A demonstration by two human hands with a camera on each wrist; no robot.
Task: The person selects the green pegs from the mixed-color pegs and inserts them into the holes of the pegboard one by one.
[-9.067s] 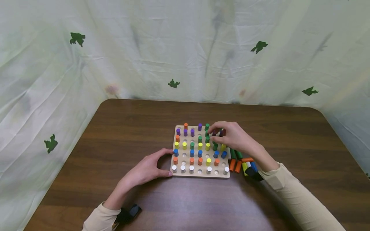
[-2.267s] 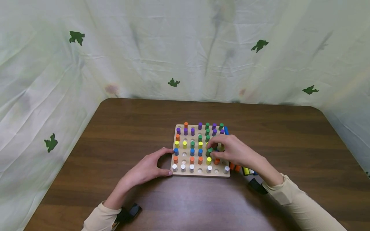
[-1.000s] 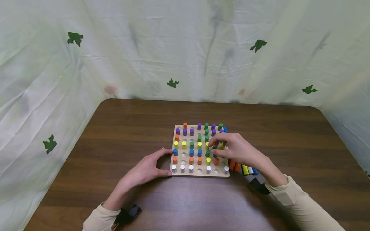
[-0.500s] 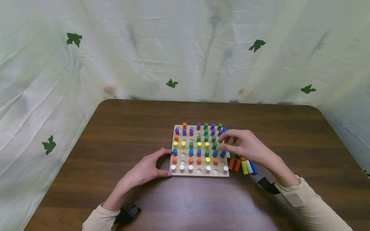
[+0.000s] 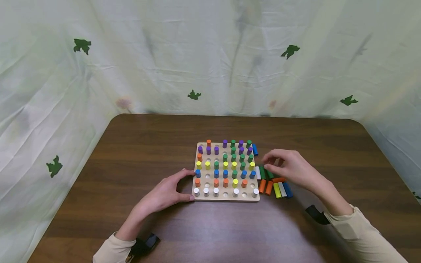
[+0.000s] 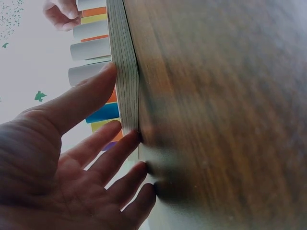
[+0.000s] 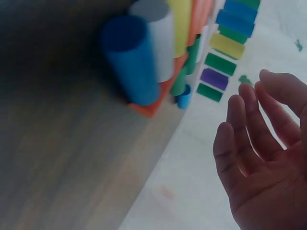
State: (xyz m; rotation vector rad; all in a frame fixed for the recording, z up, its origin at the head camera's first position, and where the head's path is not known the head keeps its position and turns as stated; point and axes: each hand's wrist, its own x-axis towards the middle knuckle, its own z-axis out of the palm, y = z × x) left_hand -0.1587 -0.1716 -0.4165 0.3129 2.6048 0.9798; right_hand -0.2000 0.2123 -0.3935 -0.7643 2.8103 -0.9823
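A wooden pegboard [image 5: 227, 199] lies on the table, set with rows of coloured pegs; some holes are bare. My left hand [image 5: 167, 190] touches the board's left side with thumb and fingertips; in the left wrist view the thumb [image 6: 79, 98] presses near the corner. My right hand [image 5: 292, 168] is off the board's right side, above the loose pegs, fingers relaxed and bent with nothing visible between them. A green peg [image 5: 234, 174] stands in the row of blue ones. In the right wrist view, a loose blue peg [image 7: 127, 62] lies near the camera, away from the fingers.
Loose pegs lie right of the board: white [image 5: 258, 173], green [image 5: 262, 172], orange [image 5: 268, 188], yellow [image 5: 277, 190] and others. Another blue peg [image 5: 255, 149] touches the far right edge. A pale curtain [image 5: 210, 54] hangs behind the brown table [image 5: 158, 135].
The right hand held a green peg over the blue row and let it go; that peg now stands in a previously bare hole. The hand has moved right, off the board. The left hand stayed.
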